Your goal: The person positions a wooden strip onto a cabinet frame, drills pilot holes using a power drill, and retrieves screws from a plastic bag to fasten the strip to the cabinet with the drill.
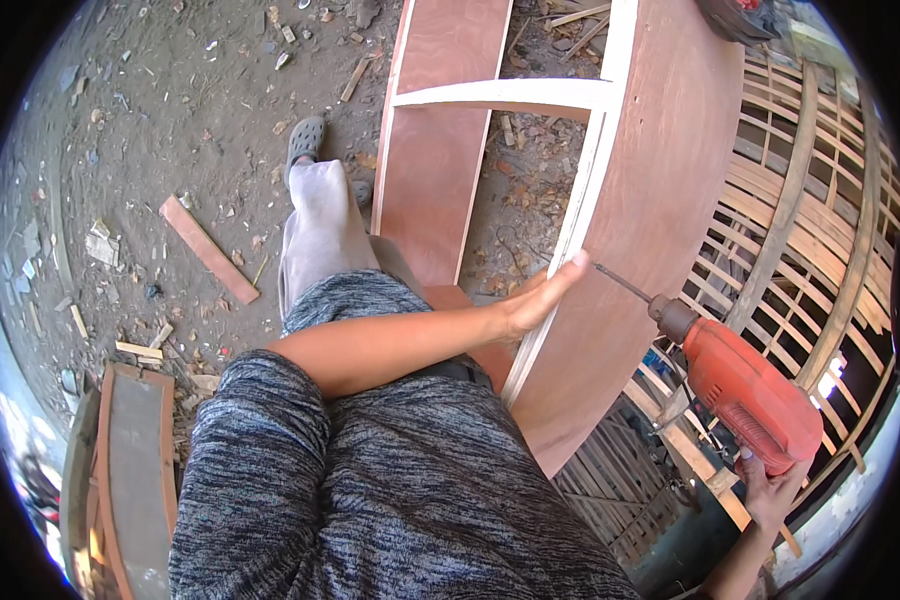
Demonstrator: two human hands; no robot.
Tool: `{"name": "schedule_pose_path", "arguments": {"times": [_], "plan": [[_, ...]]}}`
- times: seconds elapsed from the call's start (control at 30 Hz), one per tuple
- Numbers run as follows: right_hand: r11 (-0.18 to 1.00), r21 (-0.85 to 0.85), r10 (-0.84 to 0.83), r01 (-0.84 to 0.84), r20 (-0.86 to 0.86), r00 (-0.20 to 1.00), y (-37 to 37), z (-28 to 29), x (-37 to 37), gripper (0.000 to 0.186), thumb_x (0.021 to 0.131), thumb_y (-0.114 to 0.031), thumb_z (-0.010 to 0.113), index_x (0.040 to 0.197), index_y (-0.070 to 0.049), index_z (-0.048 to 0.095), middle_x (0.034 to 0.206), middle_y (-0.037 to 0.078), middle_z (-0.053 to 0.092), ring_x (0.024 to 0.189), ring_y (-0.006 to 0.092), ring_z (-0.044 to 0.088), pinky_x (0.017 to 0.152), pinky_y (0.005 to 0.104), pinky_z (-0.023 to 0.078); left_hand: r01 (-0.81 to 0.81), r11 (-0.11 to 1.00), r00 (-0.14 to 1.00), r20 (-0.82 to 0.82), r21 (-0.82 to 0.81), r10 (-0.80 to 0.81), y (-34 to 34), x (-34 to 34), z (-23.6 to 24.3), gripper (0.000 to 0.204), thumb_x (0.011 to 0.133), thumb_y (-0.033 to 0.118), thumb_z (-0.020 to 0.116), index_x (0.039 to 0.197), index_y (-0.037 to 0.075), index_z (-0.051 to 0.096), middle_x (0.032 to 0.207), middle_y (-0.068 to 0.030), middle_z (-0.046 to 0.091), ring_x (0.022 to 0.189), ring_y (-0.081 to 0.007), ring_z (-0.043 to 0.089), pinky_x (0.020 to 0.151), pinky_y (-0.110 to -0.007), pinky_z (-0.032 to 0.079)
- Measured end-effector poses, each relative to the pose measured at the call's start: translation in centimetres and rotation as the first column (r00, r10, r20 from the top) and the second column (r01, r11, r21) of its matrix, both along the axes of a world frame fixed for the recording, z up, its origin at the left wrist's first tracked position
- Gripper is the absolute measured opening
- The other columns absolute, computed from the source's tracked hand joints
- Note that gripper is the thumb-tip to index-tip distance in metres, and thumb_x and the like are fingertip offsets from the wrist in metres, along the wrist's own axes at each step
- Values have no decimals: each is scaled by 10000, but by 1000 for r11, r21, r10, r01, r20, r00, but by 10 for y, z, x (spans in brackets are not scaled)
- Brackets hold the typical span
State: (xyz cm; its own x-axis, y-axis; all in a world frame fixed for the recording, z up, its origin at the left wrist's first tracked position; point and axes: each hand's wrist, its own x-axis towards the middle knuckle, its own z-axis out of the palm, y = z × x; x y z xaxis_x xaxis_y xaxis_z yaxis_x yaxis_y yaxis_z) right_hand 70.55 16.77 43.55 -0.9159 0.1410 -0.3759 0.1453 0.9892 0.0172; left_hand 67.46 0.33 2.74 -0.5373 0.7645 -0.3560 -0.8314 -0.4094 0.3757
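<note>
A red power drill [750, 390] is in my right hand [770, 490], whose fingers close around its rear grip at the lower right. Its long thin bit [622, 280] points up and left, with the tip close to the wooden frame's pale edge. My left hand [542, 300] rests on that edge, fingers stretched out, one fingertip right beside the bit tip. The wooden frame [595, 150] has reddish-brown plywood sides, white edges and a crosspiece [500, 94]. Whether the bit touches the wood, I cannot tell.
Slatted wooden lattice [790, 220] stands beyond the frame on the right. A loose plywood strip [210, 248] lies on the littered dirt ground [200, 130]. At the lower left is a grey panel with wooden borders [138, 470]. A dark object [740, 18] sits at the top right.
</note>
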Motion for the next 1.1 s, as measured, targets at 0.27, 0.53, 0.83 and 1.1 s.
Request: {"name": "schedule_pose_path", "arguments": {"times": [0.27,0.53,0.83,1.1], "plan": [[1000,10,23,-23,13,1000,1,1,3,684,879,-78,728,1409,-40,297,1037,142,618,720,159,632,574,260,518,48,954,965,232,297,-121,-20,-30,17,1096,804,902,173,1584,141,60,1616,-168,162,1477,-325,220,1181,-498,249],[999,46,24,-25,25,999,6,6,1,721,872,-108,743,1425,-38,285,1084,140,606,751,163,641,610,264,535,14,933,946,296,360,-128,-14,-27,11,1116,792,908,236,1585,138,80,1622,-159,153,1477,-324,222,1180,-502,242],[1000,-23,-2,2,-14,1000,3,0,4,694,878,-63,722,1425,-34,295,1090,142,608,749,153,629,601,255,522,-6,929,972,220,369,-81,-14,-31,-19,888,937,713,362,1568,113,187,1590,-125,251,1447,-261,274,1168,-445,269],[987,-66,-147,146,-13,989,2,0,7,705,858,-68,738,1412,-11,306,1168,160,557,849,173,568,694,283,470,-11,936,998,68,352,-14,-2,-38,-28,895,945,729,298,1571,103,164,1598,-156,226,1458,-292,253,1161,-461,283]]}}
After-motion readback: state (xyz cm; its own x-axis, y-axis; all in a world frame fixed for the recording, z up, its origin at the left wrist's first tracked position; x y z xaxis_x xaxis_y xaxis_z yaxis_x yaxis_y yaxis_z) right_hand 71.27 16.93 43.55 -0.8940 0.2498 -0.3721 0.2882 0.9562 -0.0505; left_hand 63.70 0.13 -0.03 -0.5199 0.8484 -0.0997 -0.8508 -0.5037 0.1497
